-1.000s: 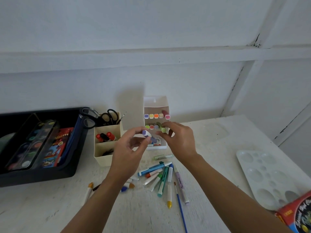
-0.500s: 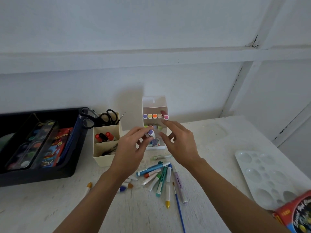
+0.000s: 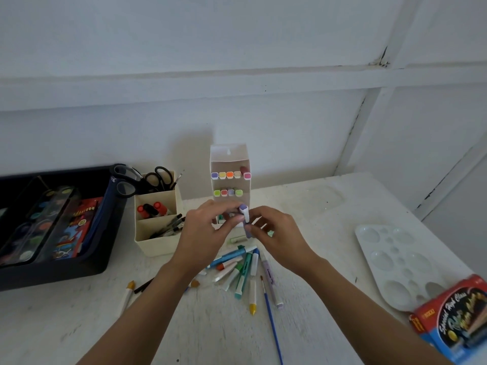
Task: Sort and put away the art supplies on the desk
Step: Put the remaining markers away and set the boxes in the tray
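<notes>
A white marker with purple caps (image 3: 245, 216) stands nearly upright between my hands, just in front of the white marker rack (image 3: 229, 154). My left hand (image 3: 208, 233) pinches the marker near its top. My right hand (image 3: 276, 233) pinches its lower end. The rack holds two rows of several markers with coloured caps; its lowest shelf is partly hidden by my fingers. A loose pile of markers and pens (image 3: 242, 270) lies on the desk below my hands, with a blue paintbrush (image 3: 271, 320) beside it.
A cream organiser (image 3: 158, 233) with scissors, glue sticks and pens stands left of the rack. A black tray (image 3: 52, 270) with watercolour sets sits at far left. A white paint palette (image 3: 395, 264) and a red-blue box (image 3: 453, 320) lie right. An orange-capped marker (image 3: 127, 293) lies front left.
My right hand came back from the rack to the purple marker and took its lower end. The marker turned from lying sideways in my left fingers to nearly upright.
</notes>
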